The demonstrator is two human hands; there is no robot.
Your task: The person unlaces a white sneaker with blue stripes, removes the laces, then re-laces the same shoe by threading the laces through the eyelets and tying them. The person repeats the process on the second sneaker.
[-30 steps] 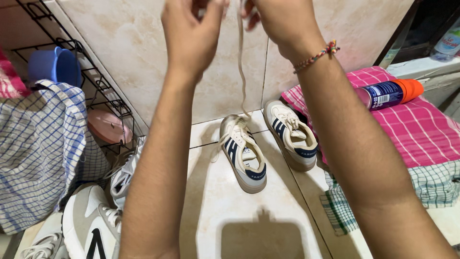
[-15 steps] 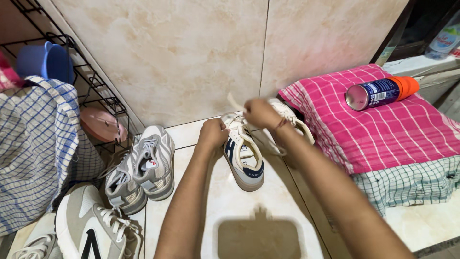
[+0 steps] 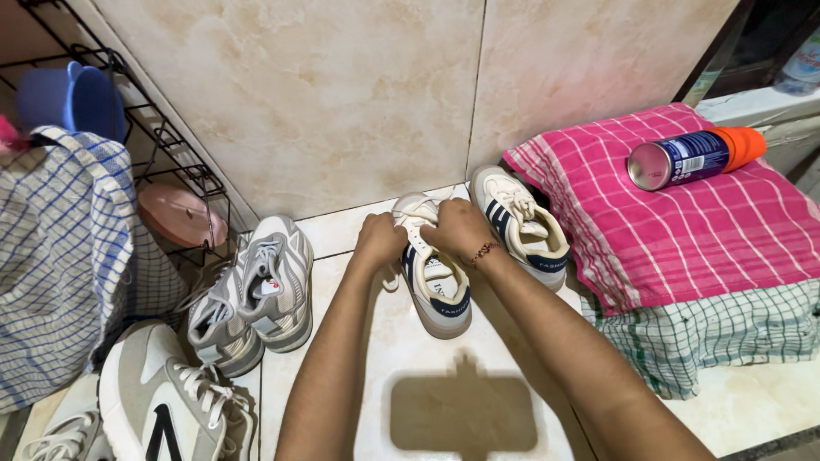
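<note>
- Far left: wire rack [image 3: 184,175] holding blue cup [image 3: 73,98] and pink lid [image 3: 179,216].
- Grey sneakers [image 3: 256,290] left, bare floor [image 3: 376,376] near.
- Left hand [image 3: 382,239], right hand [image 3: 459,229] pinching laces on cream sneaker [image 3: 437,286] by the far wall.
- Right: spray can [image 3: 696,157] lying on pink cloth [image 3: 683,230].

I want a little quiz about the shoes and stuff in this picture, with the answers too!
1. True or false: both hands touch the same shoe.
2. What lies on the pink checked cloth?
3. Pick one: the grey sneakers are (a) left or (b) right of the hands.

Key:
1. True: left hand and right hand are at the cream-and-navy sneaker.
2. A blue spray can with an orange cap.
3. (a): grey sneakers.
</note>
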